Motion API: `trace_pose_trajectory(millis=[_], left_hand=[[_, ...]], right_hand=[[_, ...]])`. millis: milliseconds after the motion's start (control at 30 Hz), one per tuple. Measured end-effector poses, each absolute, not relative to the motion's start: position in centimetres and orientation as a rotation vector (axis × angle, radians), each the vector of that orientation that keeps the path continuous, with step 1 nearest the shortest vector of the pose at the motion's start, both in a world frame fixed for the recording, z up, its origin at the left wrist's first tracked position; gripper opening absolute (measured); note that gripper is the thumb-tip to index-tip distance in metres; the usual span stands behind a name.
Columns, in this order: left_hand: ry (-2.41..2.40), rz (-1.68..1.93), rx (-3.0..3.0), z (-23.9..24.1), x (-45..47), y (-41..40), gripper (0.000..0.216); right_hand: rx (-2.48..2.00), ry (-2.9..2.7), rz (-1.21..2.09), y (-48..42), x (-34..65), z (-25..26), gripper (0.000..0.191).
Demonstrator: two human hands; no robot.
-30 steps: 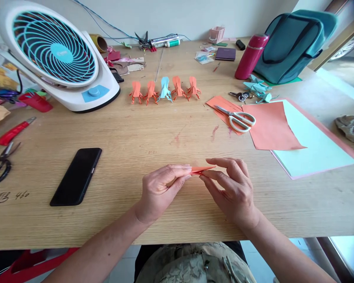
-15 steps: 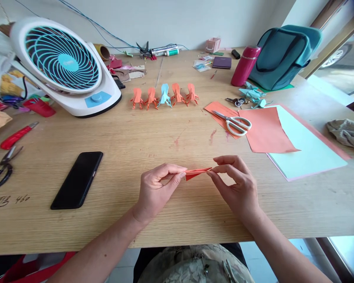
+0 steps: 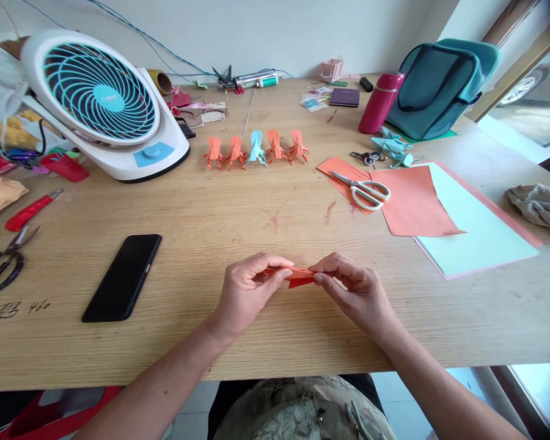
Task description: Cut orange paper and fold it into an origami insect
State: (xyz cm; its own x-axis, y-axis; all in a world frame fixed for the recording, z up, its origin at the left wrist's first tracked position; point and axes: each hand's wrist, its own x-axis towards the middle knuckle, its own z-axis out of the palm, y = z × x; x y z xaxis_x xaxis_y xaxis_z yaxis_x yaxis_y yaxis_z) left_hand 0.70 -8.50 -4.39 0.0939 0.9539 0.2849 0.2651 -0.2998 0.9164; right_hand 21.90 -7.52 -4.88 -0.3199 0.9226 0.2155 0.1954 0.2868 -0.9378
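Observation:
A narrow piece of folded orange paper (image 3: 301, 276) is stretched between my two hands, above the front part of the table. My left hand (image 3: 252, 287) pinches its left end between thumb and fingers. On the other end, the thumb and fingers of my right hand (image 3: 355, 287) are closed too. A darker red-orange flap hangs below the strip between the hands. My fingertips hide both ends. Farther back stands a row of folded paper figures, several orange ones (image 3: 214, 151) and a light blue one (image 3: 256, 148) in the middle.
White-handled scissors (image 3: 364, 190) lie on orange paper (image 3: 415, 201) at the right, beside pale sheets (image 3: 481, 244). A black phone (image 3: 123, 278), dark scissors (image 3: 4, 263) and a red-handled knife (image 3: 33, 211) lie left. Behind stand a fan (image 3: 105, 101), a pink bottle (image 3: 381, 102) and a teal bag (image 3: 440, 91).
My right hand has moved slightly left and its fingers have closed further over the paper's right end. My left hand still pinches the other end. The view has shifted slightly.

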Motion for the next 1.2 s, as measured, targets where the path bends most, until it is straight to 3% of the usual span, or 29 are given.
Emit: trace_pose_trajectory(millis=[300, 833, 1200], left_hand=[[1.068, 1.179, 1.886, -3.7, -0.1, -8.2, 0.010], [0.991, 0.994, 1.992, -3.1, -0.3, -7.7, 0.013], [0.949, 0.992, 2.034, -3.2, 0.1, -7.8, 0.012]], right_hand=[[-1.012, -1.656, 1.407, -7.3, 22.1, -4.4, 0.017], [-1.046, -2.056, 0.929, -7.9, 21.8, -3.9, 0.013], [-1.068, -2.078, 0.910, -8.1, 21.2, -4.0, 0.014]])
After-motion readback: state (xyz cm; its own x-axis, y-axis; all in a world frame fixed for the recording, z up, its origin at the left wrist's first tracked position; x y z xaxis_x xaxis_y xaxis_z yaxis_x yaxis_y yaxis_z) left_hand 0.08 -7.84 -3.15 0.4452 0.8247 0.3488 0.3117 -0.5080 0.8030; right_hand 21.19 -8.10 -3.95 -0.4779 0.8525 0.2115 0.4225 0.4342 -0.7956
